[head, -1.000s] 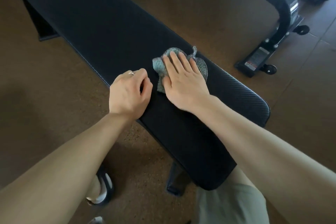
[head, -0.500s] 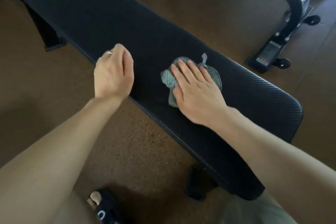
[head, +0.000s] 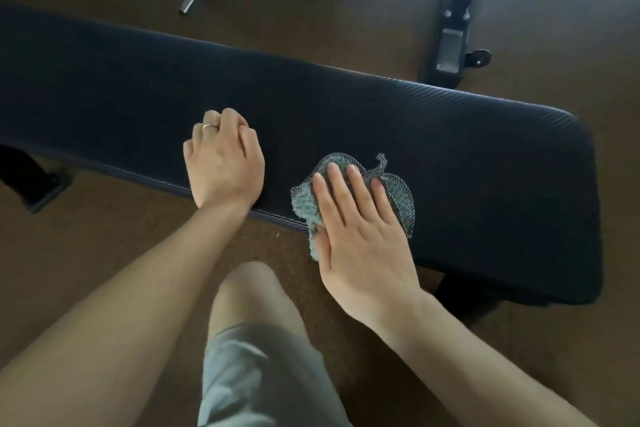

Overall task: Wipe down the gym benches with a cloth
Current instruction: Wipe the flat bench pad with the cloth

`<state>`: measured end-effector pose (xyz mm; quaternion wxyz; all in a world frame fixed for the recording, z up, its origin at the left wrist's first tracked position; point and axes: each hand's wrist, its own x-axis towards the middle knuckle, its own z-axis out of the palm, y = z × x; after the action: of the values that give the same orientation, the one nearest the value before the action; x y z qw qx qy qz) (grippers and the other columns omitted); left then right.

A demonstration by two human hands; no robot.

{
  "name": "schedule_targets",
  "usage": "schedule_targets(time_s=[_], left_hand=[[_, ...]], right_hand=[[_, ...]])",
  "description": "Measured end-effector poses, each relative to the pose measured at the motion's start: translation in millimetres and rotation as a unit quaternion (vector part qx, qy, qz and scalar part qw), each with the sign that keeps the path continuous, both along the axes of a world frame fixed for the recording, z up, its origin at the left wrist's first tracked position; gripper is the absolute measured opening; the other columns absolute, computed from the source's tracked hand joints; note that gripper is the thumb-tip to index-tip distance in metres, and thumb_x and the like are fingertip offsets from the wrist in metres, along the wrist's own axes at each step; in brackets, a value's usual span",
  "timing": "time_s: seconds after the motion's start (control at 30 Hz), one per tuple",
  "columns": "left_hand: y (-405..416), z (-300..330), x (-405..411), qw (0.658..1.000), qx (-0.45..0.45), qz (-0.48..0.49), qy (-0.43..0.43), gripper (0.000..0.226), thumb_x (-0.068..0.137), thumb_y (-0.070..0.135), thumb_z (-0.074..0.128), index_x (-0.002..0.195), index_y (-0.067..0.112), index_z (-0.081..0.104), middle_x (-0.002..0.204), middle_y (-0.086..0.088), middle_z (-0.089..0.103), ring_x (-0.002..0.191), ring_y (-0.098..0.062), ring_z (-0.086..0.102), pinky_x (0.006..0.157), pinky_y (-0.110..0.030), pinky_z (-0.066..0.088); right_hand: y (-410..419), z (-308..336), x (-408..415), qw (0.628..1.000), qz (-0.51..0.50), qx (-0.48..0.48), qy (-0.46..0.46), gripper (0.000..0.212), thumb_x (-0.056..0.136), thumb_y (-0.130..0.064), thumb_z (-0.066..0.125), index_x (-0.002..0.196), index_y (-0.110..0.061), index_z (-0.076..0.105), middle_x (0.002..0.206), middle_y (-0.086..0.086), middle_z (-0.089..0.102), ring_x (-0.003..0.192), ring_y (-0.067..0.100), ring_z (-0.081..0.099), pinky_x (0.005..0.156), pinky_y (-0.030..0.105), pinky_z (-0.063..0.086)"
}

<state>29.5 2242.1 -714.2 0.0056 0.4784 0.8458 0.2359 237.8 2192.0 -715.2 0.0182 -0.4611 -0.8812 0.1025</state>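
The right hand (head: 360,229) presses flat, fingers spread, on the cloth (head: 398,199) at the bench (head: 346,107) pad's near edge, toward its 3 o'clock end. The left hand (head: 223,161) rests at 9 o'clock, fingers loosely curled, holding nothing. Judging by position, most of the pad remains unwiped.

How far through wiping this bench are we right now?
Nothing shows which parts are already wiped: the long black padded bench looks uniform. In hand: the right hand presses the teal mesh-covered cloth flat near the bench's right end, while the left hand rests on the near edge. Any other benches aren't visible.
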Motion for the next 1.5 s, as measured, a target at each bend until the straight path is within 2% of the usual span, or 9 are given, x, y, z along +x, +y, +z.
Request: schedule_targets(time_s=[0.13,0.43,0.53,0.67,0.8,1.07,1.2,1.4,1.5], left_hand=[[1,-1,-1,1.0,-0.013,-0.013,-0.007,0.034,0.093,0.027,0.021,0.091,0.015,0.053,0.098,-0.004,0.053,0.094,-0.031,0.05,0.091,-0.048,0.036],[-5,-4,-3,0.999,0.003,-0.028,-0.029,0.028,0.096,0.024,0.025,0.089,0.018,0.052,0.096,0.002,0.05,0.093,-0.024,0.049,0.093,-0.043,0.034],[-6,-4,-4,0.999,-0.002,-0.042,-0.03,0.027,0.095,0.022,0.026,0.089,0.017,0.052,0.095,0.0,0.052,0.092,-0.025,0.05,0.096,-0.044,0.034],[-8,-2,-4,0.998,-0.018,-0.053,-0.021,0.028,0.095,0.022,0.026,0.095,0.017,0.054,0.104,-0.005,0.056,0.099,-0.027,0.052,0.1,-0.047,0.036],[-8,-3,-3,0.999,-0.021,-0.047,-0.013,0.029,0.094,0.024,0.026,0.097,0.016,0.054,0.108,-0.007,0.057,0.101,-0.029,0.052,0.1,-0.048,0.036],[-6,-6,-4,0.999,0.004,-0.035,-0.035,0.029,0.095,0.022,0.028,0.092,0.017,0.057,0.102,-0.003,0.056,0.098,-0.026,0.052,0.099,-0.046,0.034],[-6,-5,-7,0.998,0.007,-0.035,-0.045,0.03,0.094,0.021,0.028,0.091,0.018,0.058,0.102,-0.001,0.058,0.098,-0.023,0.052,0.099,-0.043,0.034],[-6,-5,-4,0.999,0.0,-0.034,-0.039,0.03,0.095,0.022,0.028,0.09,0.018,0.058,0.1,-0.002,0.058,0.095,-0.024,0.052,0.099,-0.045,0.036],[-5,-6,-2,0.999,-0.001,-0.029,-0.031,0.028,0.094,0.021,0.029,0.089,0.018,0.057,0.097,-0.002,0.057,0.093,-0.023,0.051,0.097,-0.045,0.036]], right_hand=[[-2,-4,2,0.999,0.014,0.026,-0.033,0.062,0.108,-0.038,0.024,0.163,-0.012,0.019,0.169,0.013,0.022,0.157,0.033,0.018,0.126,0.053,0.018],[22,-7,-40,0.998,0.013,0.053,-0.026,0.061,0.111,-0.045,0.019,0.164,-0.015,0.019,0.171,0.01,0.018,0.158,0.03,0.012,0.126,0.051,0.018],[11,-4,-12,0.996,0.039,0.058,-0.051,0.061,0.11,-0.047,0.026,0.164,-0.019,0.019,0.17,0.008,0.021,0.158,0.029,0.016,0.127,0.05,0.018],[-3,-1,63,0.99,0.031,0.069,-0.117,0.064,0.11,-0.047,0.028,0.165,-0.024,0.006,0.172,0.007,0.012,0.159,0.027,0.008,0.126,0.051,0.021],[-6,0,92,0.989,0.008,0.067,-0.13,0.064,0.107,-0.044,0.029,0.164,-0.019,0.016,0.17,0.009,0.018,0.158,0.029,0.015,0.123,0.053,0.028],[32,-3,-30,0.979,0.163,0.09,-0.086,0.065,0.107,-0.042,0.036,0.163,-0.012,0.022,0.169,0.013,0.022,0.157,0.034,0.018,0.125,0.053,0.02],[28,-4,-24,0.983,0.149,0.076,-0.078,0.066,0.108,-0.047,0.029,0.164,-0.015,0.016,0.171,0.01,0.015,0.158,0.029,0.01,0.128,0.05,0.015],[13,7,76,0.989,0.058,0.037,-0.13,0.068,0.108,-0.053,0.027,0.165,-0.021,0.008,0.173,0.005,0.008,0.16,0.024,0.002,0.127,0.05,0.019],[16,11,70,0.992,0.046,0.005,-0.116,0.064,0.11,-0.053,0.018,0.165,-0.022,0.009,0.173,0.003,0.006,0.16,0.023,-0.001,0.128,0.05,0.016]])
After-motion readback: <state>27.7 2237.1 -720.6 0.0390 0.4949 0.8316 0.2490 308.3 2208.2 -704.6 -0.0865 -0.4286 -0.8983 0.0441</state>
